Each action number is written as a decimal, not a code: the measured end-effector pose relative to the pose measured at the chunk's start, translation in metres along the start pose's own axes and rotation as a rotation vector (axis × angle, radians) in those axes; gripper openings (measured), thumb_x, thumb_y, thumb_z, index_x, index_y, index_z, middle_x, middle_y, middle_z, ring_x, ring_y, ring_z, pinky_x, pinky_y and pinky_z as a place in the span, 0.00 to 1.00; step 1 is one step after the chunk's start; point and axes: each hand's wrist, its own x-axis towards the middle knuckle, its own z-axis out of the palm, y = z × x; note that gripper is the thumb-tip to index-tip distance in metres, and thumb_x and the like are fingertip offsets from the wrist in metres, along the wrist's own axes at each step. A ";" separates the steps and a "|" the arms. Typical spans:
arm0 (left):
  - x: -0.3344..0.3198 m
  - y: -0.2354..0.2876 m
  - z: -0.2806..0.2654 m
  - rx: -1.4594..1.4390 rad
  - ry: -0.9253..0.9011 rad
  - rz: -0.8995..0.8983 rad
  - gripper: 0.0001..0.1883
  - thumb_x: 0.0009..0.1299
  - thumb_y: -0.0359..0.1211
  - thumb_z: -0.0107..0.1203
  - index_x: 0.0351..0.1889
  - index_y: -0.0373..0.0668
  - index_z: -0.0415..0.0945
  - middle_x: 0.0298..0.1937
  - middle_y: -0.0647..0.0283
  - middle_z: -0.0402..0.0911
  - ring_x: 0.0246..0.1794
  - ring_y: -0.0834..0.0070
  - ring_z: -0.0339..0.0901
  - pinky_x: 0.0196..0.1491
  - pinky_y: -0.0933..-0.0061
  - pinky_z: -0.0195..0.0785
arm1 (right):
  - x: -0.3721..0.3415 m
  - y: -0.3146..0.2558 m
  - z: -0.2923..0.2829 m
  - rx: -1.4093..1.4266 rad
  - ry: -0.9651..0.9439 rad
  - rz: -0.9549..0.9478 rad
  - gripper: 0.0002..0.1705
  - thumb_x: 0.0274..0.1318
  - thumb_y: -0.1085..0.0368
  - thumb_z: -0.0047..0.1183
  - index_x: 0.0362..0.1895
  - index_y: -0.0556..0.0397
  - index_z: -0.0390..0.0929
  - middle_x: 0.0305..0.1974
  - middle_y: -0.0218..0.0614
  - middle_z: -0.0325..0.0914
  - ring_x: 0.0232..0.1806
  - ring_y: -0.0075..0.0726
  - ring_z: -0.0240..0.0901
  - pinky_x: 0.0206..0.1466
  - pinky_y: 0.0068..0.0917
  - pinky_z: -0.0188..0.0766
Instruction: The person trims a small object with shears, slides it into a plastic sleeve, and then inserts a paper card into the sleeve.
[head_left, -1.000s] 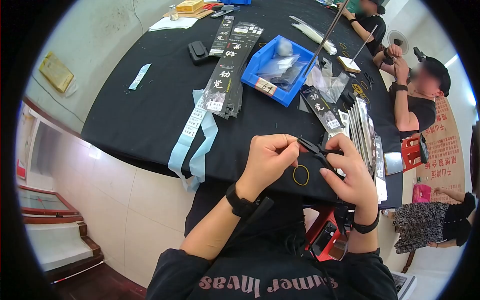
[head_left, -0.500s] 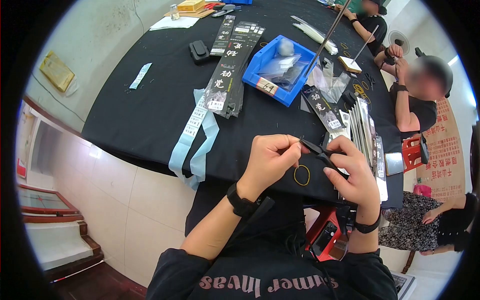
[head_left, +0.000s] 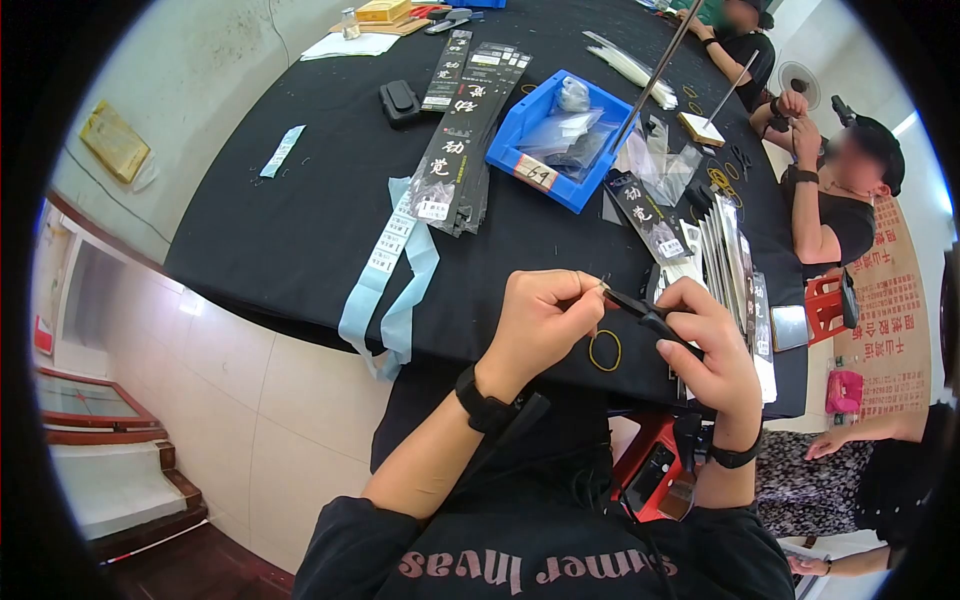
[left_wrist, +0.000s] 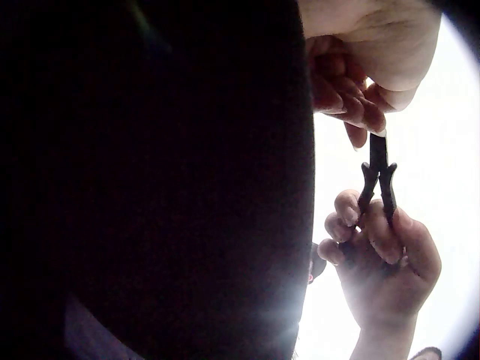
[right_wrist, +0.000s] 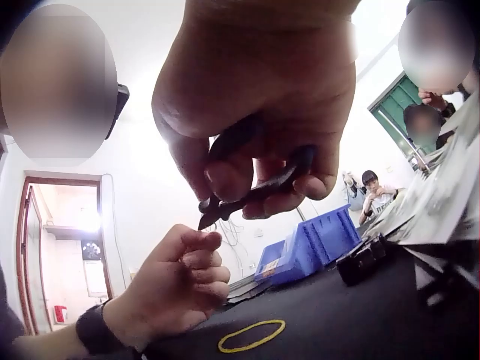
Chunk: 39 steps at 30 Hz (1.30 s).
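Over the near edge of the black table (head_left: 330, 270), the head view shows the left hand (head_left: 545, 318) with thumb and forefinger pinching a tiny piece (head_left: 605, 284), too small to identify. The right hand (head_left: 712, 345) grips dark pliers (head_left: 632, 304), their tip at that pinch; a yellow rubber band (head_left: 604, 351) lies just below. From the left wrist, the pliers point up to the left fingertips. From the right wrist, the right fingers curl round the handles, above the left hand's folded fingers.
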 end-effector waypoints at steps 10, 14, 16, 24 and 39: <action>0.000 0.003 0.001 -0.055 -0.015 -0.082 0.10 0.70 0.26 0.53 0.31 0.29 0.84 0.22 0.66 0.81 0.21 0.86 0.75 0.25 0.84 0.66 | -0.004 -0.005 0.004 -0.267 0.134 -0.048 0.13 0.42 0.66 0.61 0.25 0.63 0.72 0.41 0.48 0.67 0.44 0.54 0.68 0.48 0.40 0.67; 0.002 -0.008 0.005 0.228 0.064 0.147 0.06 0.63 0.24 0.57 0.29 0.30 0.83 0.22 0.59 0.83 0.20 0.83 0.77 0.25 0.81 0.68 | -0.005 -0.012 0.003 -0.397 0.131 -0.051 0.12 0.40 0.66 0.61 0.22 0.60 0.71 0.41 0.47 0.67 0.43 0.53 0.67 0.46 0.40 0.67; 0.002 -0.008 0.009 0.301 0.073 0.222 0.05 0.61 0.24 0.58 0.29 0.30 0.83 0.22 0.57 0.83 0.20 0.80 0.77 0.24 0.80 0.68 | -0.005 -0.013 0.006 -0.406 0.140 -0.047 0.12 0.39 0.66 0.61 0.21 0.60 0.71 0.41 0.46 0.67 0.42 0.53 0.66 0.45 0.41 0.66; 0.003 -0.011 0.013 0.436 0.103 0.378 0.01 0.57 0.22 0.60 0.25 0.33 0.81 0.21 0.55 0.81 0.17 0.70 0.77 0.24 0.75 0.67 | -0.010 -0.016 0.007 -0.460 0.162 -0.006 0.11 0.39 0.67 0.61 0.20 0.59 0.72 0.40 0.45 0.67 0.41 0.52 0.66 0.42 0.40 0.66; 0.003 -0.013 0.014 0.512 0.099 0.436 0.05 0.56 0.21 0.60 0.20 0.35 0.76 0.21 0.56 0.81 0.18 0.67 0.78 0.26 0.73 0.70 | -0.012 -0.015 0.009 -0.493 0.167 0.008 0.10 0.39 0.68 0.61 0.21 0.60 0.73 0.40 0.44 0.68 0.42 0.52 0.67 0.42 0.40 0.67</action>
